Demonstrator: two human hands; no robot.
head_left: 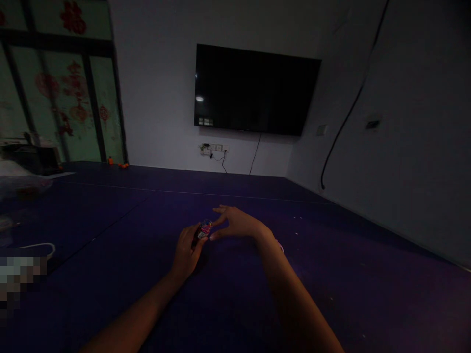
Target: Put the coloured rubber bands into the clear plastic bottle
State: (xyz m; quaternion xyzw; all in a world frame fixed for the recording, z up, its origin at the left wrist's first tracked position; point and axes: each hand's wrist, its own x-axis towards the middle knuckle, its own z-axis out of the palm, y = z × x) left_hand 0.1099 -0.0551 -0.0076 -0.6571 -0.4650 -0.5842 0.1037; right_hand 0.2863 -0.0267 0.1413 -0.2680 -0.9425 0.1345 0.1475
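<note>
My left hand is closed around a small, shiny, pink and multicoloured object. Its kind is too small and dark to make out. Just to its right is my right hand, with thumb and fingers apart in a curved shape. The fingertips of that hand come close to the object's right side; whether they touch it I cannot tell. A pink band shows at my right wrist. Both hands are over the dark blue floor.
A large dark television hangs on the far wall, with sockets and cables below. A black cable runs down the right wall. Small orange items lie by the glass door. Clear plastic lies at left.
</note>
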